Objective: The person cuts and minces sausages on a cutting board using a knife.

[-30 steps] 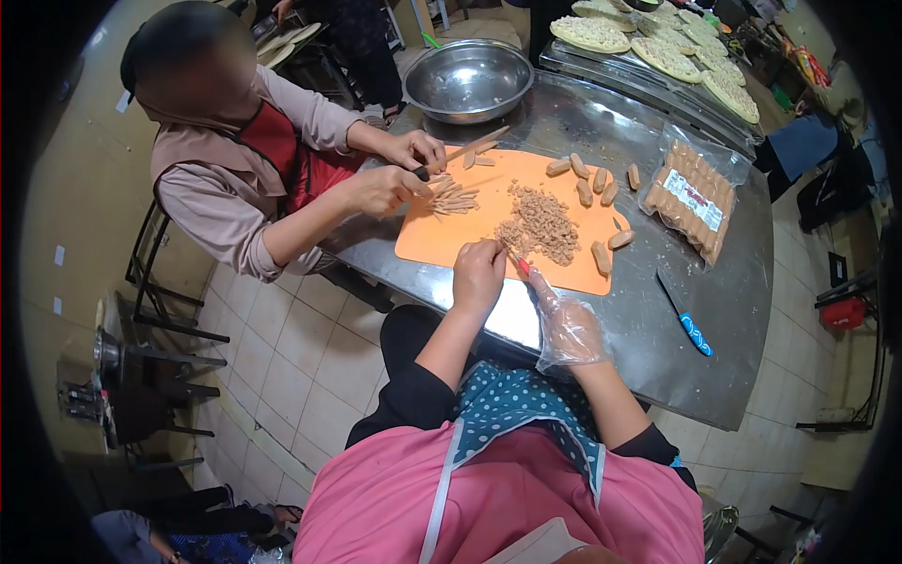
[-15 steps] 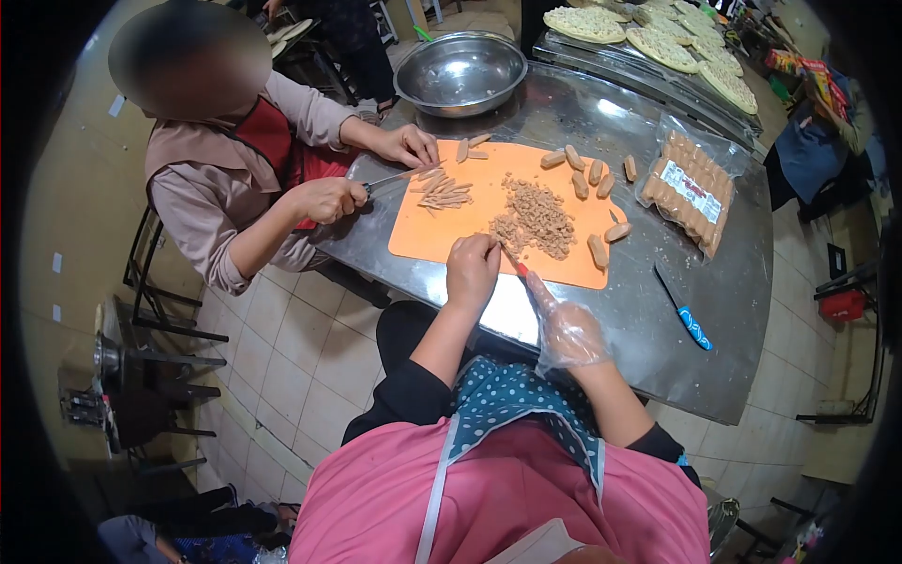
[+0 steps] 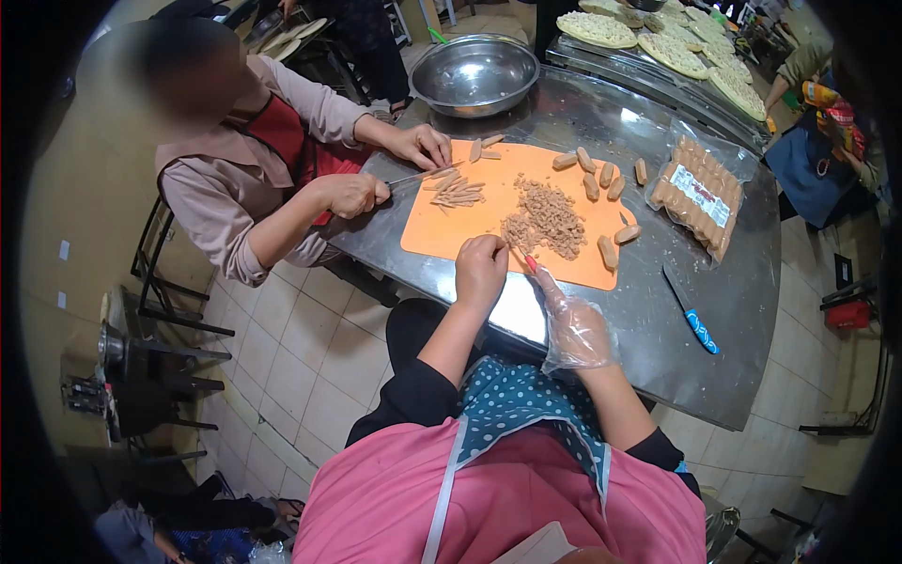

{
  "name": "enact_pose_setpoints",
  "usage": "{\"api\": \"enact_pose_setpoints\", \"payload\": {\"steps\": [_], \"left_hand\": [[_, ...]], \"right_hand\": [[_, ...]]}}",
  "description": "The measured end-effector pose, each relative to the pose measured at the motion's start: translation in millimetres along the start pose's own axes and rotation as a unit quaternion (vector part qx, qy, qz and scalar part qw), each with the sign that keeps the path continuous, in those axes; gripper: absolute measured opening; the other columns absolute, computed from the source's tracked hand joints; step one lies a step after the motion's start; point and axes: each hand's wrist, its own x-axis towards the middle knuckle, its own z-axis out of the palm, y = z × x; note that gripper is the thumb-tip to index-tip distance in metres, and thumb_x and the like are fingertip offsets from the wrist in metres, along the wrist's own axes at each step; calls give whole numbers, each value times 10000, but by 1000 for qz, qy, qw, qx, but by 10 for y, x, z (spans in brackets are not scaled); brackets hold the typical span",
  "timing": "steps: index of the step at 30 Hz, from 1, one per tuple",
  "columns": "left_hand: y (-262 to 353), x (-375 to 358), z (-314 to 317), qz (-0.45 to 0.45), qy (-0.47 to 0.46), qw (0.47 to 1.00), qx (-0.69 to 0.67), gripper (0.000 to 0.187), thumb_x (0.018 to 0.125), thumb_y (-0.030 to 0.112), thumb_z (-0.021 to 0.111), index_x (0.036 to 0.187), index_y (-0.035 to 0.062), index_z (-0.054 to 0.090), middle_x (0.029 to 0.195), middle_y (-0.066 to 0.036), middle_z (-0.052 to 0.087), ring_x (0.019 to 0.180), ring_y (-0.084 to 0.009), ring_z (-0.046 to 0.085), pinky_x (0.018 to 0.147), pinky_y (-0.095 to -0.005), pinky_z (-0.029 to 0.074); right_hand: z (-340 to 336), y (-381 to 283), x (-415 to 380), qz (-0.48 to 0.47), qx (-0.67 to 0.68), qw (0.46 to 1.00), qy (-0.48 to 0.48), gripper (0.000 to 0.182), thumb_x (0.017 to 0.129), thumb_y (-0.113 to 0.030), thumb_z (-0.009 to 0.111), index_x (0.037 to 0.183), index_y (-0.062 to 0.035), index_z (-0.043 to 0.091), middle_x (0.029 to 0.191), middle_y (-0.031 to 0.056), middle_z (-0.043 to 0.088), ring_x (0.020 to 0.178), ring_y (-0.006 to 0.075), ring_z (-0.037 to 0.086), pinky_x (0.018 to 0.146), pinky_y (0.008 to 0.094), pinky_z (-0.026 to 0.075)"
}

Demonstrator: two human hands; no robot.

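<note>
My left hand (image 3: pixel 482 273) is at the near edge of the orange cutting board (image 3: pixel 437 235), fingers pinched together; what they hold is too small to make out. My right hand (image 3: pixel 578 331), in a clear plastic glove, grips a knife by its red handle (image 3: pixel 532 264). Its blade points toward my left fingertips and is mostly hidden. Just beyond the fingertips lies a heap of chopped sausage (image 3: pixel 548 221). Several short sausage pieces (image 3: pixel 608 252) lie along the board's right side, and sausage strips (image 3: pixel 458 191) are on its left.
Across the left corner, a co-worker's hands (image 3: pixel 352 195) work a knife at the board. A steel bowl (image 3: pixel 474 80) stands behind it. To the right are a sausage pack (image 3: pixel 697 193) and a blue-handled knife (image 3: pixel 700 329). Topped flat rounds (image 3: pixel 676 54) fill a rack at back.
The whole view has shifted slightly, so things appear a little further right. My hands stay together at the board's near edge. The co-worker keeps the knife at the strips.
</note>
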Motion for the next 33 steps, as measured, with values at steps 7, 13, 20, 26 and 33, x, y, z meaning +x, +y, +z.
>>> {"api": "enact_pose_setpoints", "payload": {"steps": [7, 13, 20, 26, 33], "left_hand": [[16, 26, -12, -4, -6, 1000, 0, 50, 692, 59, 641, 681, 15, 619, 663, -118, 608, 662, -281, 582, 637, -364, 463], [34, 33, -26, -19, -16, 1000, -1, 50, 690, 49, 625, 667, 19, 594, 674, -114, 599, 687, -297, 564, 659, -378, 455], [-21, 15, -14, -25, -20, 999, 5, 57, 674, 54, 648, 662, 17, 607, 646, -112, 577, 653, -288, 554, 633, -379, 448], [-3, 25, -30, -40, -17, 999, -17, 41, 671, 44, 641, 661, 11, 619, 644, -109, 579, 647, -278, 555, 622, -369, 450], [12, 30, -63, -28, -27, 999, 15, 74, 682, 64, 652, 698, -6, 635, 660, -125, 606, 610, -241, 591, 592, -327, 469]], "right_hand": [[-39, -45, 80, 8, -29, 997, -73, 676, 771, -66, 485, 1392, -224, 270, 774, 192, 592, 698, 355, 618, 614, 449, 496], [-28, -74, 240, -11, -12, 997, -75, 657, 769, -66, 475, 1385, -191, 286, 779, 198, 603, 697, 363, 615, 607, 450, 495], [-252, -73, -144, 15, 12, 994, -112, 679, 775, -66, 462, 1405, -188, 240, 801, 215, 603, 724, 371, 608, 646, 456, 490], [-254, 34, -220, 48, 11, 988, -149, 690, 784, -56, 462, 1409, -226, 224, 808, 216, 596, 712, 375, 597, 639, 463, 477], [-128, -75, -5, 26, 43, 996, -72, 626, 825, -93, 468, 1396, -245, 261, 767, 216, 586, 692, 377, 588, 637, 458, 464]]}}
